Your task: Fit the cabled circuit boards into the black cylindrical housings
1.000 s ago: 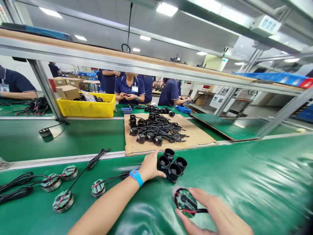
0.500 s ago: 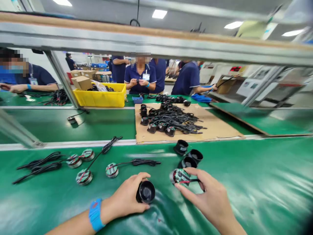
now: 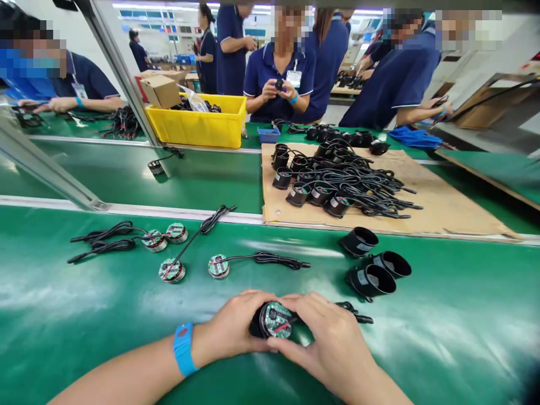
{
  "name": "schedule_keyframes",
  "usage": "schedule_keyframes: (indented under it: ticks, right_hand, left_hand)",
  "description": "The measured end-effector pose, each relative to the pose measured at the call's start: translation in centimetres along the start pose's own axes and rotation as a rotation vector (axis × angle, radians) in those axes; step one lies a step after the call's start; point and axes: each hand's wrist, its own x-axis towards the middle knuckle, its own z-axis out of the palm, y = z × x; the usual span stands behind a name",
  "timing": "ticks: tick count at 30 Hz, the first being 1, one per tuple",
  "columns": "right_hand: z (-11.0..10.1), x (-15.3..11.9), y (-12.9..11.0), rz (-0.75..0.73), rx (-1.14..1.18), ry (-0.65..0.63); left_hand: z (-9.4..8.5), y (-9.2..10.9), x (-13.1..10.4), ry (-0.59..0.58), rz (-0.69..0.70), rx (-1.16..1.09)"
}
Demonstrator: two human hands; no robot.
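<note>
My left hand (image 3: 241, 323) is closed around a black round housing (image 3: 256, 323) low over the green bench. Between thumb and fingers my right hand (image 3: 324, 337) grips a round green circuit board assembly (image 3: 278, 320) with a red wire, set at the mouth of that housing. How deep it sits inside I cannot tell. Its black cable (image 3: 356, 315) comes out behind my right hand. Several similar board assemblies with cables, among them one board assembly (image 3: 218, 266), lie beyond my left hand. Three black housings (image 3: 371, 281) stand at the right, open side up.
Across the bench, a brown cardboard sheet (image 3: 455, 208) bears many housings with bundled cables. A yellow bin (image 3: 194, 126) stands at the far left, beside a metal post (image 3: 122, 73). Co-workers handle parts at the far side.
Both hands have come together; the circuit board assembly has moved left from beside the loose housings to the mouth of the held housing. The view has tilted down.
</note>
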Motion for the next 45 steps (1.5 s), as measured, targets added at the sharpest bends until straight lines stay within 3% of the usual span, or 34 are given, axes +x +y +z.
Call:
schedule_keyframes:
  ticks: [5, 11, 15, 19, 22, 25, 30, 34, 38, 42, 45]
  right_hand:
    - [0.6, -0.1, 0.4, 0.117, 0.033, -0.097]
    - [0.6, 0.2, 0.9, 0.306, 0.244, -0.302]
    - [0.3, -0.4, 1.6, 0.289, 0.327, -0.322]
    - [-1.0, -1.6, 3.6, 0.239, 0.193, -0.416]
    - [-1.9, -2.2, 5.4, 0.265, 0.002, -0.512]
    - [-2.6, -2.5, 6.4, 0.327, -0.045, -0.454]
    - [-4.1, -2.8, 5.6, 0.3, 0.083, -0.196]
    - [-4.3, -2.7, 5.0, 0.261, 0.069, -0.239]
    - [-4.2, -2.6, 5.2, 0.254, 0.102, -0.226]
    - [-4.4, -2.7, 5.2, 0.251, 0.09, -0.238]
    - [-4.5, -2.6, 5.1, 0.255, 0.097, -0.229]
  left_hand:
    - [-0.1, 0.2, 0.2, -0.013, -0.011, -0.013]
    - [0.2, 0.2, 0.2, 0.006, -0.027, 0.023]
    - [-0.4, 0.5, 0.0, -0.005, 0.049, 0.079]
    - [-1.9, 1.3, -0.4, 0.133, 0.142, 0.205]
    - [-2.6, 1.3, -0.4, 0.19, 0.075, 0.247]
    - [-2.8, 0.9, -0.2, 0.084, 0.002, 0.257]
    - [-2.6, 1.0, -0.2, 0.185, 0.049, 0.228]
    - [-2.3, 1.1, -0.1, 0.036, 0.052, 0.291]
    - [-2.1, 1.3, 0.1, 0.04, 0.085, 0.29]
    - [-2.0, 1.5, 0.4, -0.034, 0.058, 0.294]
    - [-2.0, 1.5, 0.3, 0.022, 0.091, 0.303]
